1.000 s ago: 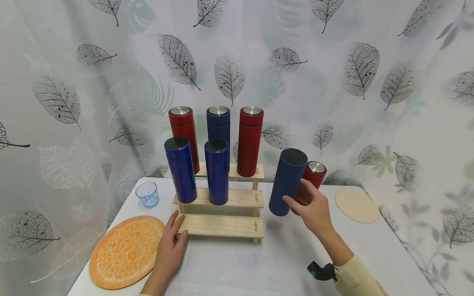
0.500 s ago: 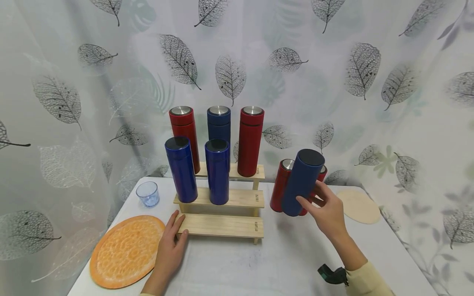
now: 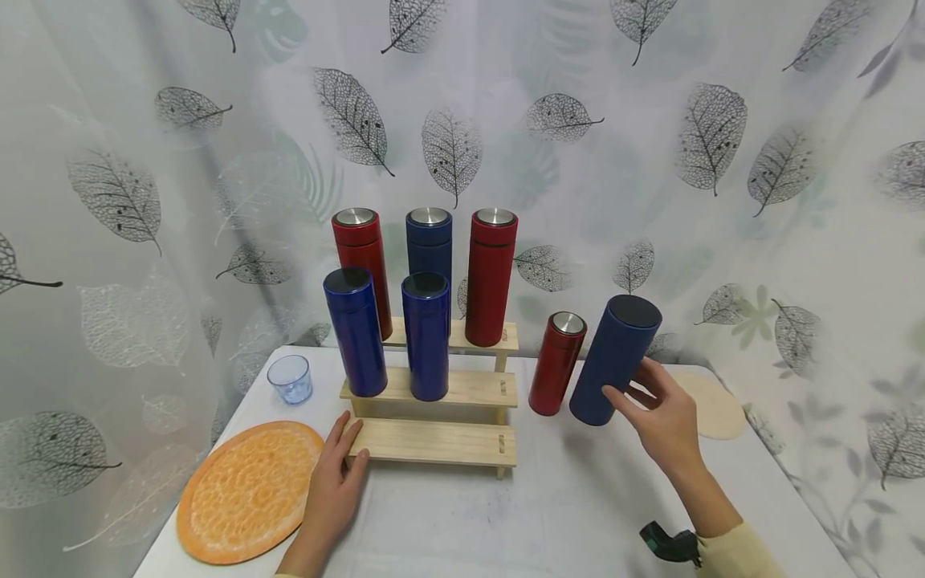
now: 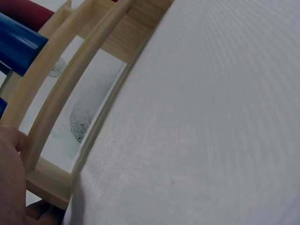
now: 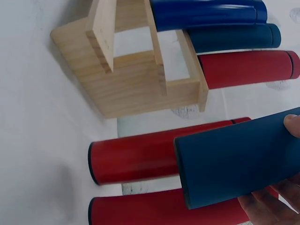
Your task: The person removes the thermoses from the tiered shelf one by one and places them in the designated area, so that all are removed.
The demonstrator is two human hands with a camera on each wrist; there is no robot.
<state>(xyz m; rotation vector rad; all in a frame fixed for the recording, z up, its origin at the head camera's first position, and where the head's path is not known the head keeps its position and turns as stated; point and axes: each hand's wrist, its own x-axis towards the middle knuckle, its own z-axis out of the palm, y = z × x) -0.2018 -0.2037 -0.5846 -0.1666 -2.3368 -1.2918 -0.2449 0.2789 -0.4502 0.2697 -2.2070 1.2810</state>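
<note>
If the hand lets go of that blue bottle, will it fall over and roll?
Probably. The blue bottle is tall, narrow and tilted in the right hand, so it looks tippy. It is a smooth round cylinder, so lying down it would likely roll, maybe into the red bottle beside it.

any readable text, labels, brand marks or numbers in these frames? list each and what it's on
None readable in any view.
The flasks on the wooden rack are plain red or blue, with no print showing.
The blue flask in the right hand and the red flask beside it: no label.
The orange mat, the glass cup and the leaf-print curtain: pattern only, no lettering.
</note>
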